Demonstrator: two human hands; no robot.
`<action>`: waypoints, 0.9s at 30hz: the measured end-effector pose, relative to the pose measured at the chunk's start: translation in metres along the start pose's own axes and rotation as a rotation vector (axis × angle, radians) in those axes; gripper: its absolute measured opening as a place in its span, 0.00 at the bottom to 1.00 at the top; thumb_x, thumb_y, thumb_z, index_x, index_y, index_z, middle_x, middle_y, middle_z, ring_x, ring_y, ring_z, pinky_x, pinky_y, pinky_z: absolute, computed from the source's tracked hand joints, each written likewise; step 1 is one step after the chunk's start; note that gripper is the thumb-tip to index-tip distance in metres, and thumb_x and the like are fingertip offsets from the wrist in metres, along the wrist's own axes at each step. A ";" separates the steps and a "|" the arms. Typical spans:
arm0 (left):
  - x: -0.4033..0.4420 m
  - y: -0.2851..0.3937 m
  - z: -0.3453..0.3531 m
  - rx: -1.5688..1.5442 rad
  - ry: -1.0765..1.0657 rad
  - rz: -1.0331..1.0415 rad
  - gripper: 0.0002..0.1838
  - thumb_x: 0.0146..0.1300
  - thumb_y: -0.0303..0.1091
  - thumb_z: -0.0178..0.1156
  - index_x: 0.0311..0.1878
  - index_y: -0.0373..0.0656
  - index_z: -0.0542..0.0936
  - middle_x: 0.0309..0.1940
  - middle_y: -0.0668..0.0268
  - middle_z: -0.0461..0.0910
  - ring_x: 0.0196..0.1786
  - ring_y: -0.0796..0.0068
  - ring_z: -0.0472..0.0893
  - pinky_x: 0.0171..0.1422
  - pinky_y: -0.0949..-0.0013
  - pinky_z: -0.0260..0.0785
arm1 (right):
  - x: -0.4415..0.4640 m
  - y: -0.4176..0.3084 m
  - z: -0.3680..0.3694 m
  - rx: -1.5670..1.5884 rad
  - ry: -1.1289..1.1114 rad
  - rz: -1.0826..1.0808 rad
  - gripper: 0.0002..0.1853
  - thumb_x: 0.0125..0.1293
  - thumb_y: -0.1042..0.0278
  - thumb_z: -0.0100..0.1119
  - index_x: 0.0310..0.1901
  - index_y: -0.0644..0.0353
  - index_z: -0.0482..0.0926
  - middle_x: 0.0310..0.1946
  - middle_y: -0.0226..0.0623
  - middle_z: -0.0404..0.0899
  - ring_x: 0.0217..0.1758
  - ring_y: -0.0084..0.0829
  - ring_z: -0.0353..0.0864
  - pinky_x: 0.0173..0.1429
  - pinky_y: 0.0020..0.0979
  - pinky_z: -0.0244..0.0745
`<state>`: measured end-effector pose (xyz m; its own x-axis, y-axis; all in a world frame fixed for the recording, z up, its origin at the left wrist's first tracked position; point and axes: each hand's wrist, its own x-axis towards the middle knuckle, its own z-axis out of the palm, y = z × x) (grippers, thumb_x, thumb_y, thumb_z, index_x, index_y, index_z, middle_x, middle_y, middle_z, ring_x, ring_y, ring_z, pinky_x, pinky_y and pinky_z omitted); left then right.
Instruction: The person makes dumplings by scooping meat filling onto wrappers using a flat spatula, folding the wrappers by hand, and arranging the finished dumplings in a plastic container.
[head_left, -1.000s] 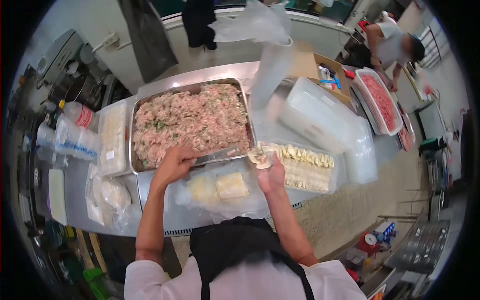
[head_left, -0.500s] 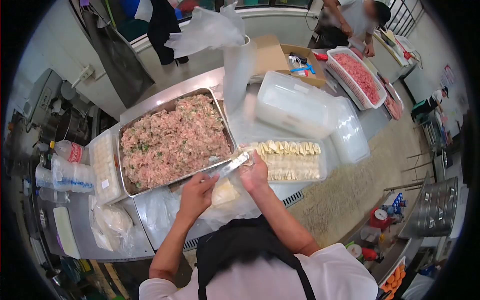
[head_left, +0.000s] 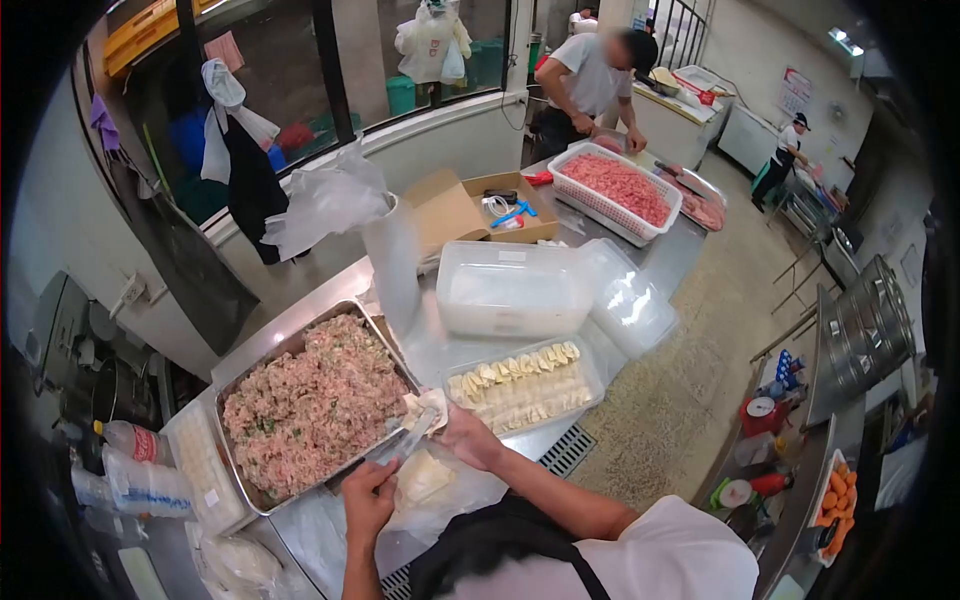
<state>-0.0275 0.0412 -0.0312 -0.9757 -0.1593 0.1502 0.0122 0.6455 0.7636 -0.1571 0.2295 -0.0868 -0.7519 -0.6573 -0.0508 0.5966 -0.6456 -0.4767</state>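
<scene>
My left hand (head_left: 369,496) grips the handle of a flat metal spatula (head_left: 411,436), its fingers closed around it. The blade reaches to a pale dough wrapper (head_left: 425,408), which my right hand (head_left: 470,437) holds between thumb and fingers. A large metal tray (head_left: 236,478) of ground meat mixture (head_left: 312,400) lies beside the spatula on the left. Below my hands is a stack of pale wrappers (head_left: 425,480) on plastic. Just beyond my right hand stands a clear container (head_left: 597,392) with rows of folded dumplings (head_left: 515,370).
Empty plastic containers (head_left: 513,290), a cardboard box (head_left: 520,232) and a plastic roll (head_left: 392,262) stand farther back. A white basket (head_left: 640,238) of meat is near another person (head_left: 590,80). Bottles (head_left: 135,440) and a dumpling container (head_left: 207,475) sit at left.
The view has turned right and risen, showing more of the room. The spatula has come from the meat tray's edge to the wrapper in my right hand.
</scene>
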 end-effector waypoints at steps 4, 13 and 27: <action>-0.008 0.003 -0.016 -0.210 0.094 0.016 0.18 0.54 0.18 0.65 0.49 0.40 0.88 0.27 0.59 0.82 0.27 0.72 0.79 0.34 0.70 0.69 | -0.023 0.001 0.008 -0.996 0.125 -0.173 0.38 0.56 0.78 0.61 0.72 0.63 0.64 0.58 0.43 0.78 0.60 0.40 0.80 0.65 0.36 0.73; -0.015 0.032 -0.073 -0.176 -0.085 -0.059 0.17 0.56 0.20 0.63 0.48 0.40 0.89 0.28 0.64 0.81 0.28 0.77 0.77 0.34 0.73 0.67 | -0.028 0.004 0.011 -1.462 -0.054 -0.541 0.18 0.60 0.66 0.71 0.48 0.64 0.78 0.38 0.43 0.83 0.42 0.40 0.86 0.46 0.35 0.78; 0.037 0.027 0.031 -0.663 0.072 -0.100 0.17 0.49 0.31 0.80 0.30 0.40 0.77 0.26 0.77 0.71 0.28 0.86 0.66 0.31 0.76 0.59 | -0.010 0.004 0.076 0.014 0.157 0.044 0.33 0.80 0.39 0.40 0.66 0.65 0.70 0.48 0.35 0.78 0.52 0.28 0.79 0.58 0.32 0.76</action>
<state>-0.0698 0.0757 -0.0246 -0.9624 -0.2585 0.0830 0.0768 0.0340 0.9965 -0.1261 0.2041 -0.0215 -0.7589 -0.6170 -0.2082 0.6329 -0.6237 -0.4587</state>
